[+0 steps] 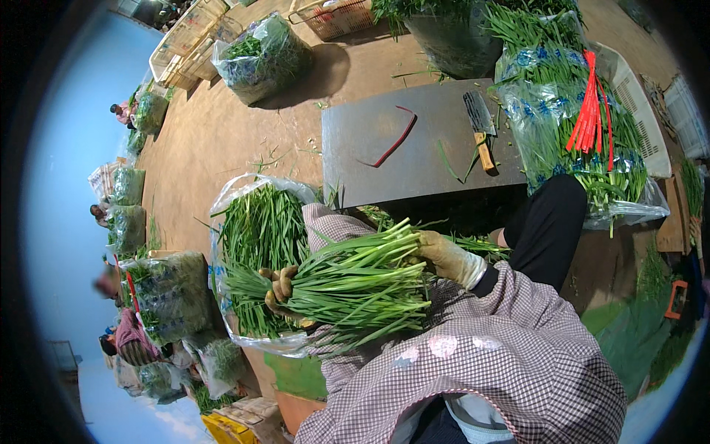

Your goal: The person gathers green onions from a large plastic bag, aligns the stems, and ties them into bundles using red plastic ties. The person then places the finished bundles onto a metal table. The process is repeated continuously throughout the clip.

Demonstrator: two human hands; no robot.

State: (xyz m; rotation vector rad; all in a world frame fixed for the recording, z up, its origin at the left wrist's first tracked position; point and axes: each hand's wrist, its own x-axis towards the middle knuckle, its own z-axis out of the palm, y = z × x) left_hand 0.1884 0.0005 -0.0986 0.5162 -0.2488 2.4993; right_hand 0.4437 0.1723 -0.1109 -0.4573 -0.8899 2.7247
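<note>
My left hand [282, 288], in a stained glove, is closed around the leafy part of a bunch of garlic chives [360, 283]. The pale stem ends point right, where my gloved right hand [444, 256] grips at the upper stems; its fingertips are partly hidden. Behind the bunch, a clear plastic bag [266, 183] holds more chives. A metal-topped board [366, 144] lies ahead, bearing a cleaver with a wooden handle [483, 151], a dark red tie or strip [396, 145] and loose leaves. Red ties [591, 111] rest on bagged chives [604, 133] at the right.
Filled bags [269, 58] stand on the brown floor, with a large one [455, 44] beyond the board. Plastic crates [188, 44] are stacked at upper left; another crate [638, 111] is behind the right-hand bag. Several people [133, 333] sit along the left among bags. My bent knee [554, 222] is beside the board.
</note>
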